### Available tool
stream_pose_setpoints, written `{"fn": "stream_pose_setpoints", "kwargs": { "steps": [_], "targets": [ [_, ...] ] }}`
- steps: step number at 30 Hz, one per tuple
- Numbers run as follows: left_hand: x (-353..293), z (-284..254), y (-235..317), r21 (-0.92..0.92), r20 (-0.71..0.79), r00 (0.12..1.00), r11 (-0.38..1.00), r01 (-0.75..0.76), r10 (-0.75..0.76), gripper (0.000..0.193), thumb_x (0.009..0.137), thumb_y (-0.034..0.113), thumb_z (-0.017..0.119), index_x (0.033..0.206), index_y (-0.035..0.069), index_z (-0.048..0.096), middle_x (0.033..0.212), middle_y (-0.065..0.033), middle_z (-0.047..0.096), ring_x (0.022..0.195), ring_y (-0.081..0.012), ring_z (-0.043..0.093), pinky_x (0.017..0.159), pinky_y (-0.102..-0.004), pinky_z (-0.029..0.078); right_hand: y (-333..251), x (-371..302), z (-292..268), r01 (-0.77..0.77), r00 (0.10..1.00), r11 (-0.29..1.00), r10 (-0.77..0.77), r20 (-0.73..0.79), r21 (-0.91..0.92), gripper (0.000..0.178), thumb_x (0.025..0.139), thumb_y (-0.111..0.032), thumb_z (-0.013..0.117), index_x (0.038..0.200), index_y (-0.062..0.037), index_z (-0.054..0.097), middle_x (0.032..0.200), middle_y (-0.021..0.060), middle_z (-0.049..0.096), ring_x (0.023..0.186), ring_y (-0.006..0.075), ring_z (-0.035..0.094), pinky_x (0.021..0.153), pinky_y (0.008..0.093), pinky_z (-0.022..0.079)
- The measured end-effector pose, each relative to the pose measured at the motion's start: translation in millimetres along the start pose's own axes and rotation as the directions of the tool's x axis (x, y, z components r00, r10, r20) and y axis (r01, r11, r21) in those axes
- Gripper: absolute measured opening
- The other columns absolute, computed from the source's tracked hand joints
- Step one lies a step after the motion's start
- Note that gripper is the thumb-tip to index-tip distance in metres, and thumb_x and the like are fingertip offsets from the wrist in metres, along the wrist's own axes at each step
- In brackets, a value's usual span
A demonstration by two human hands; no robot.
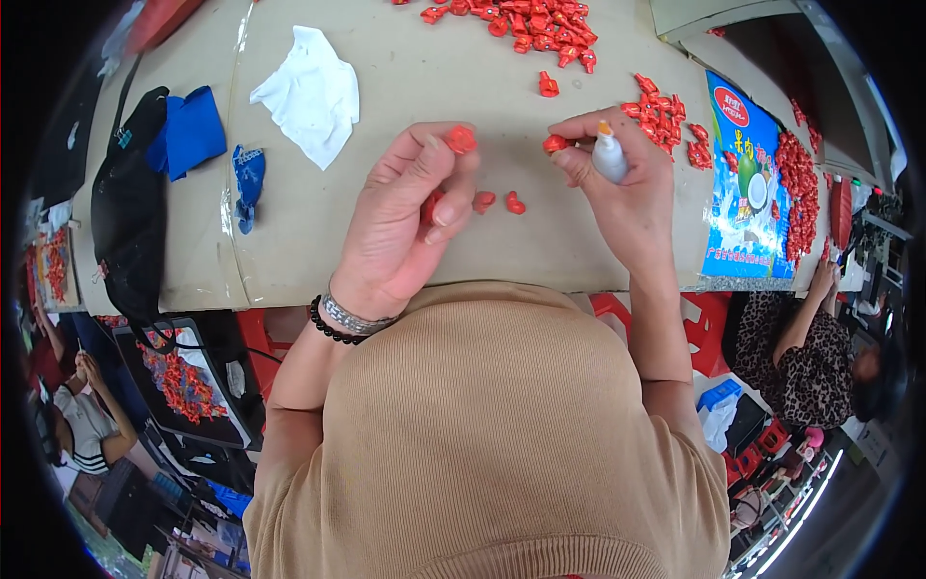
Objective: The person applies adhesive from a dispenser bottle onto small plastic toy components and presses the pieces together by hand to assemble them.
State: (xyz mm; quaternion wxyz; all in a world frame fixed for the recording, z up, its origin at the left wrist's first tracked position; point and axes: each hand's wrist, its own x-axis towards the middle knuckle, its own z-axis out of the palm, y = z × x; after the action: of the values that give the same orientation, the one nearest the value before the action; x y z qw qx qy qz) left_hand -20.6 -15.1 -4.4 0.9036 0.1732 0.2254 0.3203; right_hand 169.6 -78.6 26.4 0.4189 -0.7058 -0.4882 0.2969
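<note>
Right of the white cloth (pixel 309 95), the left hand (pixel 394 207) pinches a red plastic piece (pixel 462 140), a second piece (pixel 431 206) among its fingers; farther right, the right hand (pixel 629 193) grips a third piece (pixel 555 144) and white tube (pixel 609 159). Slack fingers could drop one.

Wht cloth (pixel 313 96), blu cloth (pixel 196 130) by blk bag (pixel 135 217); coconut-print sheet (pixel 735 230) R

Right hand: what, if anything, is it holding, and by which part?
The right hand holds a white, orange-tipped tube by its body, and pinches a small red piece by its right side.
</note>
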Motion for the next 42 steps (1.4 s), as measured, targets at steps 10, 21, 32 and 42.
{"fn": "stream_pose_setpoints", "kwargs": {
  "steps": [10, 21, 32, 42],
  "targets": [
    [-2, 9, -3, 0.339, -0.043, 0.993, 0.937, -0.087, 0.108, 0.017, 0.093, 0.016, 0.059, 0.102, 0.001, 0.060, 0.087, -0.0026, 0.064, 0.052, -0.0029, 0.039, 0.069, -0.0255, 0.049, -27, 3, 4, 0.094, 0.993, 0.991, -0.100, 0.064, 0.100, 0.016, 0.072, 0.004, 0.073, 0.087, -0.0018, 0.068, 0.082, 0.0031, 0.066, 0.075, 0.0102, 0.062, 0.069, 0.0231, 0.049],
    [0, 9, -6, 0.421, -0.020, 0.987, 0.897, -0.136, 0.159, 0.015, 0.090, 0.013, 0.063, 0.097, -0.001, 0.061, 0.078, -0.0035, 0.064, 0.053, -0.0034, 0.041, 0.064, -0.0223, 0.046, -19, 7, 3, 0.202, 0.975, 0.979, -0.201, 0.093, -0.009, 0.017, 0.068, 0.005, 0.073, 0.083, -0.0016, 0.069, 0.080, 0.0047, 0.066, 0.074, 0.0127, 0.062, 0.067, 0.0247, 0.048],
    [-1, 5, -11, 0.286, -0.026, 0.998, 0.957, -0.044, 0.054, 0.013, 0.090, 0.013, 0.064, 0.093, 0.001, 0.061, 0.080, -0.0052, 0.064, 0.053, -0.0036, 0.039, 0.049, -0.0175, 0.032, -12, 4, 10, 0.225, 0.971, 0.973, -0.228, 0.068, 0.039, 0.019, 0.066, 0.007, 0.074, 0.081, -0.0015, 0.069, 0.076, 0.0045, 0.064, 0.072, 0.0129, 0.060, 0.064, 0.0246, 0.047],
    [1, 4, -15, 0.325, -0.038, 0.995, 0.943, -0.070, 0.087, 0.013, 0.087, 0.012, 0.068, 0.090, 0.001, 0.062, 0.075, -0.0022, 0.063, 0.052, -0.0028, 0.039, 0.047, -0.0177, 0.030, 4, 1, 21, 0.300, 0.952, 0.937, -0.305, 0.000, 0.179, 0.018, 0.066, 0.009, 0.074, 0.079, -0.0009, 0.068, 0.072, 0.0039, 0.060, 0.066, 0.0119, 0.056, 0.058, 0.0241, 0.043]
  ]
}}
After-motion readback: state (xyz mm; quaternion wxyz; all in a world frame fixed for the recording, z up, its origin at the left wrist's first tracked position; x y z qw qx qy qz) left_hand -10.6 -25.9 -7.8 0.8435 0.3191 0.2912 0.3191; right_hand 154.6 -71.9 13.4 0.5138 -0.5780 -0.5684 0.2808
